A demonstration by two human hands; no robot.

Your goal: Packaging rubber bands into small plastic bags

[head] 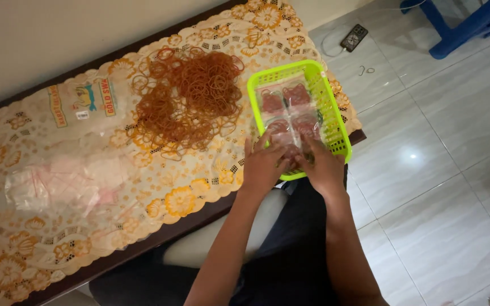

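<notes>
Both hands worked at the near end of the green basket (336, 122), the left hand (263, 165) and the right hand (323, 167) with fingers curled down onto a small clear packet (291, 152) of rubber bands, seemingly pinching it together. The packet looked light, soft and slippery, best gripped by its edges. More packets (284, 102) lay toward 12 o'clock in the basket. The basket overhung the tabletop (188, 224) edge at 6 o'clock. The loose heap of rubber bands (191, 99) at 10 o'clock crowded that side; tiled floor (443, 158) at 3 o'clock gave room.
</notes>
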